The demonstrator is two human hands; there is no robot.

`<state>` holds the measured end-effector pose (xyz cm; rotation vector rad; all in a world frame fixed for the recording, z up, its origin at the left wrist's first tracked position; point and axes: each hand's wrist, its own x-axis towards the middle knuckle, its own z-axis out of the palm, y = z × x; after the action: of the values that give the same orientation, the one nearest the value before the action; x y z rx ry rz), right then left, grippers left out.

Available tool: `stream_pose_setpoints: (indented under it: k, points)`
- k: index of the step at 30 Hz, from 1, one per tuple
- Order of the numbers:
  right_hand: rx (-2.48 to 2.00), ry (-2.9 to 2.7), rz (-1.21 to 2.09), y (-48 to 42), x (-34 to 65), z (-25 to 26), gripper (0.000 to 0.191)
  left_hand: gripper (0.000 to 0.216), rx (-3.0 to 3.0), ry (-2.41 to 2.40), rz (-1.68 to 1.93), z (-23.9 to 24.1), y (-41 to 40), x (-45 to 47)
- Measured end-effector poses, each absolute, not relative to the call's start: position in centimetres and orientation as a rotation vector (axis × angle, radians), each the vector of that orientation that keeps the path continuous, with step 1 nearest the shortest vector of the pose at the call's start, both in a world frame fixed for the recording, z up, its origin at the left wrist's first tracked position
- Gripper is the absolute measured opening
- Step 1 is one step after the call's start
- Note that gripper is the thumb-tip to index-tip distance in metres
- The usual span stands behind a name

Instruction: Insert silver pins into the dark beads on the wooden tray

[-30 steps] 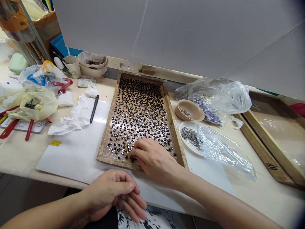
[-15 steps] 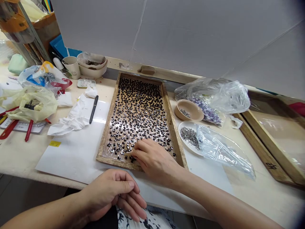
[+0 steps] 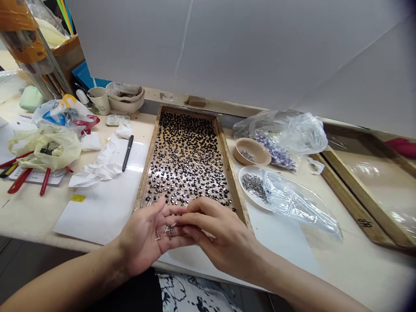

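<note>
My left hand (image 3: 146,236) is palm up over the front edge of the tray, fingers extended. It holds a small heap of silver metal pins (image 3: 170,229) on its fingers. My right hand (image 3: 217,225) reaches across from the right with fingertips pinched together, touching the left fingers beside the pins. Whatever lies in that pinch is hidden. Under both hands is a wooden-framed tray (image 3: 231,169) covered in clear film. Many small shiny black pieces (image 3: 188,160) are spread over it, packed denser at the far end. My hands cover part of its near edge.
Right of the tray are a white plate (image 3: 242,184) of metal pins (image 3: 253,186), a plastic bag (image 3: 302,208), a tan bowl (image 3: 260,149) and purple pieces (image 3: 276,151) in plastic. Crumpled tissue (image 3: 100,167), a black pen (image 3: 128,152) and red-handled tools (image 3: 20,181) lie left.
My right hand has moved back from the tray's near end to my left hand. My left hand has risen and turned palm up, showing the pins. The view has shifted slightly.
</note>
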<state>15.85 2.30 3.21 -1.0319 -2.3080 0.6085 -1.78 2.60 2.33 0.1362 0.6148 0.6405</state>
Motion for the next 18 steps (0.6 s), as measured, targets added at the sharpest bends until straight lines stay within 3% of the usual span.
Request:
stream_pose_setpoints:
  k: [12,18]
  points:
    - [-0.877,-2.544,0.355,0.6,16.0,1.4,0.021,0.046,0.123,0.589,0.538,1.0,1.2,0.0]
    - [-0.909,-2.608,0.434,-0.6,16.5,1.5,0.014,0.046,0.111,0.644,0.449,0.7,0.3,1.0]
